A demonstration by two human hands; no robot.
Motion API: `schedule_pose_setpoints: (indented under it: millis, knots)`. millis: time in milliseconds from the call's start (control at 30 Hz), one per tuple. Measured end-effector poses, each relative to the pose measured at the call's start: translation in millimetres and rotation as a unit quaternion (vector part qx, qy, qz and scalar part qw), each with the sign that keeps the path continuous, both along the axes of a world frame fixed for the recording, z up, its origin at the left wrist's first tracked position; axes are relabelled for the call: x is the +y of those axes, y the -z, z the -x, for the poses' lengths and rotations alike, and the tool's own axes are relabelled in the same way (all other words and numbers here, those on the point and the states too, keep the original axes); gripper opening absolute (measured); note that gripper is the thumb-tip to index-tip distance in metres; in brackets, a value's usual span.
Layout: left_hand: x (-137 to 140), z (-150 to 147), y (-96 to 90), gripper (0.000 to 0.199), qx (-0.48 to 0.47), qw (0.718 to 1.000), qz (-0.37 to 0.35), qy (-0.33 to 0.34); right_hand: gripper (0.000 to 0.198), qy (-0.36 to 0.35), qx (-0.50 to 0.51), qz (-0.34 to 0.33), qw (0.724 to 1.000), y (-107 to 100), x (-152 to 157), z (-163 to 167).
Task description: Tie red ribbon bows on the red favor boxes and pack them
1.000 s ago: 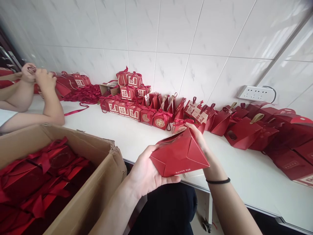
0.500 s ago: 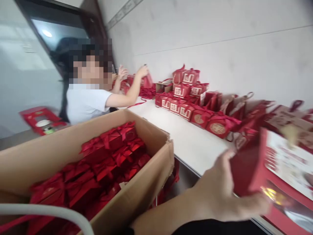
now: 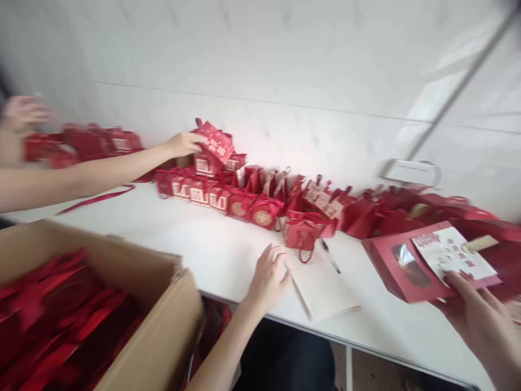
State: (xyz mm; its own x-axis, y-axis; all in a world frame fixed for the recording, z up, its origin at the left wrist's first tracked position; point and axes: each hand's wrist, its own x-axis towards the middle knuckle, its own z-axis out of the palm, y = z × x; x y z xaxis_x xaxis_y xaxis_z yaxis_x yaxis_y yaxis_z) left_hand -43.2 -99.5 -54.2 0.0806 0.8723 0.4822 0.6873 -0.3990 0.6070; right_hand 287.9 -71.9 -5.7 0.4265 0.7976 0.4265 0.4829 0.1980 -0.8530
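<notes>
My right hand (image 3: 476, 309) grips a red gift bag (image 3: 401, 277) by its lower side, fingers over a white card (image 3: 453, 252) on its front. The bag lies tilted above the table's right part and has a small clear window with something gold inside. Just left of an open notebook (image 3: 325, 298), my left hand (image 3: 268, 277) hovers over the table edge with loosely bent fingers and nothing in it. A small red bag with a cord handle (image 3: 301, 233) stands at the notebook's far end, and a black pen (image 3: 330, 255) lies beside it.
Rows of small red boxes and bags (image 3: 199, 195) line the white wall. A cardboard box (image 3: 163, 326) of red ribboned boxes stands at the lower left. From the left, a co-worker's hand (image 3: 187, 144) holds a red card or packet (image 3: 217, 142) over the stack.
The view has swung right. My left hand has let go of the red gift bag, which is now in my right hand. The co-worker's arm has reached out to the stacked boxes.
</notes>
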Motion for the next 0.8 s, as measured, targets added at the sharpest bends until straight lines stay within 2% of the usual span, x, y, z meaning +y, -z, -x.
schedule_pose_setpoints:
  millis: [67,100,167,233,367,533,800]
  knots:
    - [12.1,1.8,9.1,0.044,0.039,0.998,0.038,-0.022,0.055,0.058,0.070,-0.023,0.996,-7.5,-3.3,-10.0]
    - [15.2,2.7,12.6,0.049,0.055,0.996,0.054,-0.035,0.056,0.096,0.061,-0.023,0.993,-6.7,-1.2,-10.8]
    - [16.3,4.0,17.6,0.054,0.091,0.992,0.072,-0.041,0.056,0.159,-0.045,0.026,0.986,1.7,7.2,-8.3]
    - [13.6,4.4,19.9,0.054,0.130,0.988,0.079,-0.023,0.054,0.150,-0.126,0.097,0.976,13.8,17.2,-3.8]
    - [8.9,3.5,19.4,0.053,0.181,0.979,0.090,-0.013,0.049,0.137,-0.166,0.144,0.966,25.4,34.4,7.2]
    - [10.5,3.0,20.3,0.054,0.196,0.976,0.088,-0.024,0.043,0.154,-0.187,0.194,0.951,16.1,58.7,20.0]
    - [14.2,5.1,30.2,0.050,0.191,0.980,0.045,-0.039,0.044,0.172,-0.184,0.210,0.945,9.4,98.0,27.8]
